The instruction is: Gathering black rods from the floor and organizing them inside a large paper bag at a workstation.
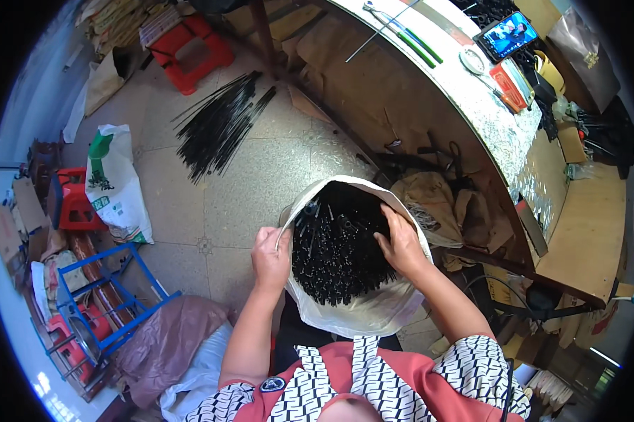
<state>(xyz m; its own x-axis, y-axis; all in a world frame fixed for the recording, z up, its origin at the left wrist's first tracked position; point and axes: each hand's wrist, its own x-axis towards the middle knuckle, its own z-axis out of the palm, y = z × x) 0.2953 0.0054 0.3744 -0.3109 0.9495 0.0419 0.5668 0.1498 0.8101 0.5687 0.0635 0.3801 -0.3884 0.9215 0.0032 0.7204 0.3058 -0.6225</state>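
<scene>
Black rods [341,243] mostly fill the white sack [363,316] at my lap, left hand [270,257] pinching its rim, right hand [401,243] clutching rods inside, another pile [218,126] beyond the sack still on the floor.

a white sack [123,184] with green print slumps on the floor at the left of the frame. a lit phone screen [507,34] sits on the counter, upper right. centre frame there's a white plastic bag [363,316] stuffed with black sticks [341,246].
</scene>
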